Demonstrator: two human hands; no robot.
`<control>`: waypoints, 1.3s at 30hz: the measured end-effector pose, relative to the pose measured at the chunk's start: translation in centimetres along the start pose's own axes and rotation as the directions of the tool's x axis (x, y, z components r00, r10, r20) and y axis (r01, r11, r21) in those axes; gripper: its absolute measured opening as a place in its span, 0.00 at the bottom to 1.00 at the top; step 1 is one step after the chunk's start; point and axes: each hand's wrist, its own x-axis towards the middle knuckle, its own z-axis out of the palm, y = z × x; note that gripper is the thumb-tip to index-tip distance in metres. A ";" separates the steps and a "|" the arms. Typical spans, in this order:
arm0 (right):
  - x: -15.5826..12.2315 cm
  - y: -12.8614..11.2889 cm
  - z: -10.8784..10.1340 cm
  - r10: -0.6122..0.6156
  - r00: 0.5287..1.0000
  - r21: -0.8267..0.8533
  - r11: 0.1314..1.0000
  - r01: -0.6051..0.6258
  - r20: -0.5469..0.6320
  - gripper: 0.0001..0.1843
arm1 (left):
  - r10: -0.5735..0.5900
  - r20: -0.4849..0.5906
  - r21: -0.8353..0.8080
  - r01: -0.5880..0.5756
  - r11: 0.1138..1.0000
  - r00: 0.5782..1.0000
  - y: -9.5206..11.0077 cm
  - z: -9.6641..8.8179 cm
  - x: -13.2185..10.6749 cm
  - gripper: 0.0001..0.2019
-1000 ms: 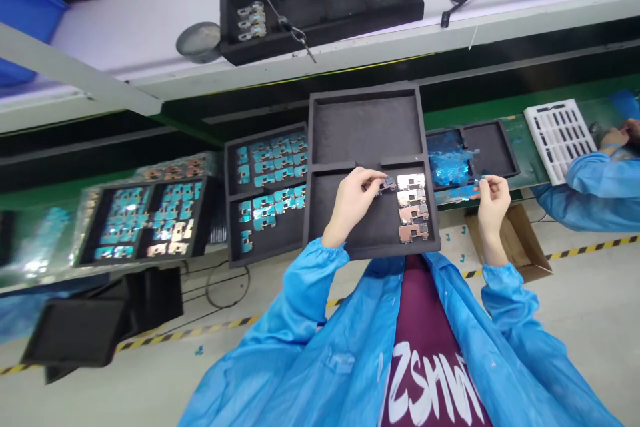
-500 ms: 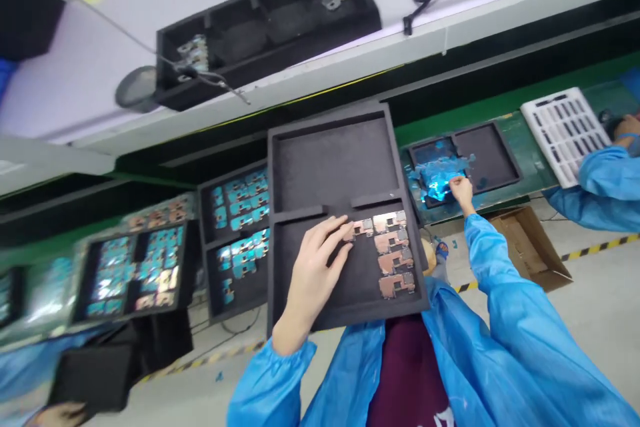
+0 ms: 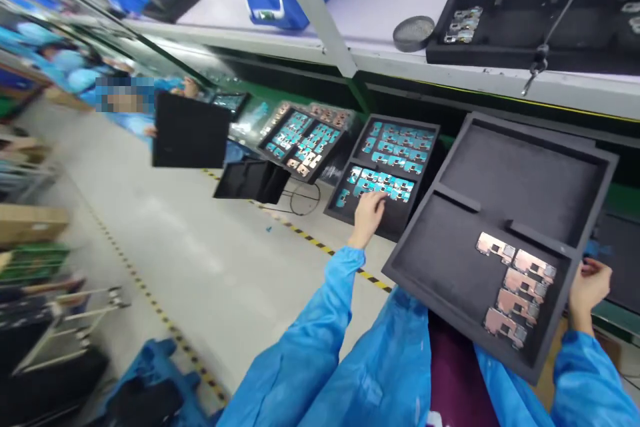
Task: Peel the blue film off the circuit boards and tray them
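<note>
My left hand [image 3: 369, 219] reaches out over a black foam tray [image 3: 400, 123], its fingers down on the rows of small teal-coated parts [image 3: 383, 185] in the tray's lower compartment. Whether it grips one is hidden. My right hand [image 3: 587, 290] is curled at the right edge of a larger black foam tray [image 3: 515, 173]. A scrap of blue film [image 3: 595, 249] shows just past its fingers. Several copper-coloured metal plates [image 3: 517, 287] lie in that larger tray's lower compartment, out of reach of neither hand's touch.
Another foam tray of teal and copper parts [image 3: 300, 140] sits farther left. A shelf above holds a foam tray with metal parts [image 3: 500, 33] and a round mesh disc [image 3: 413, 33]. A co-worker in a blue gown [image 3: 125, 97] stands far left, beyond black foam panels [image 3: 190, 130].
My view has swung left. My left hand has moved off the copper plates to the teal parts. My right hand has come back from the blue film pile to the larger tray's edge.
</note>
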 end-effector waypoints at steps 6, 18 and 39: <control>-8.4 1.4 -6.2 -0.002 1.000 -0.009 1.000 0.002 -0.007 0.30 | 0.219 0.291 0.096 -0.257 0.962 0.931 -0.1 3.3 2.5 0.18; -16.4 -8.3 -16.1 -0.022 0.976 0.325 0.941 0.093 -0.215 0.29 | 0.032 0.076 -0.335 -0.005 0.942 0.997 5.1 -2.5 1.9 0.07; -21.9 -21.7 -12.2 -0.555 0.827 0.583 0.703 0.407 0.092 0.14 | 0.284 0.348 -0.704 0.049 0.709 0.893 22.4 1.8 -14.1 0.07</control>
